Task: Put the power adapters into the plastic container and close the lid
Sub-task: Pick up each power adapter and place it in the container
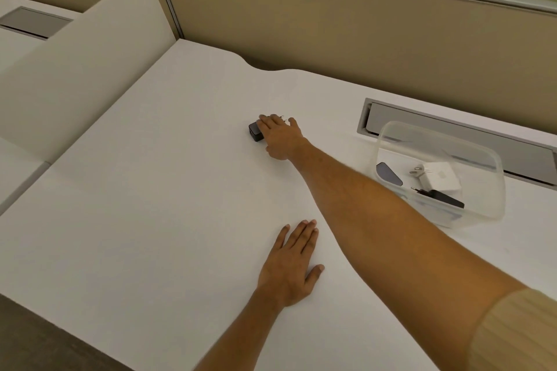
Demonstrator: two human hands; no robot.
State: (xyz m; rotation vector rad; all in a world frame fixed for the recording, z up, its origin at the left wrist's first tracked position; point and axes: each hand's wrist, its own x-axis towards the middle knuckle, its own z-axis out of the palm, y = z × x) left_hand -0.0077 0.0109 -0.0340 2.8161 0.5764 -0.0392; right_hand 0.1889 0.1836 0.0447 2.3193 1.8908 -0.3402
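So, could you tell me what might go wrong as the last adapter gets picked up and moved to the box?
1. The right hand covers only part of the small black power adapter, so it may slip when lifted.
2. The clear plastic container looks tilted, and a careless drop could tip it.
3. No lid is in view, so closing may stall.

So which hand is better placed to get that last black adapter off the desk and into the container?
The right hand. It already lies over the black adapter, fingers around it, and its arm runs past the open container on the right. The left hand rests flat on the desk, nearer the person.
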